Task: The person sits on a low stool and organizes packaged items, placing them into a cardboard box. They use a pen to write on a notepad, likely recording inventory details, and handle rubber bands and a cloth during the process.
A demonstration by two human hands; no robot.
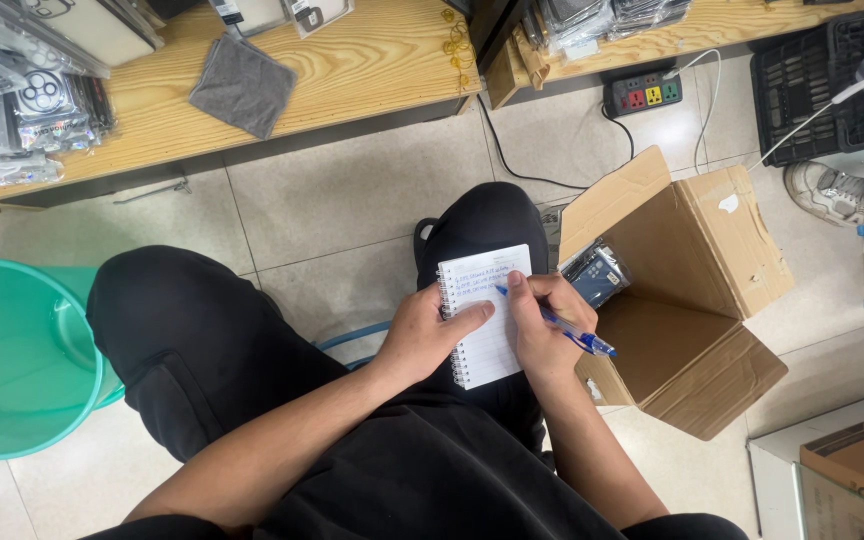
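From my head camera, I judge I'm mid-line, writing; next calls for steady pen travel rightward. My left hand (430, 335) pins the small spiral notebook (485, 318) on my right knee, thumb pressed across it. My right hand (544, 325) pinches the blue pen (564, 326), tip pointing upper-left, barrel running toward the open cardboard box (697, 300).

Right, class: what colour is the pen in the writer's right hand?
Blue, with a clear barrel; the head view shows the pen in the right hand.
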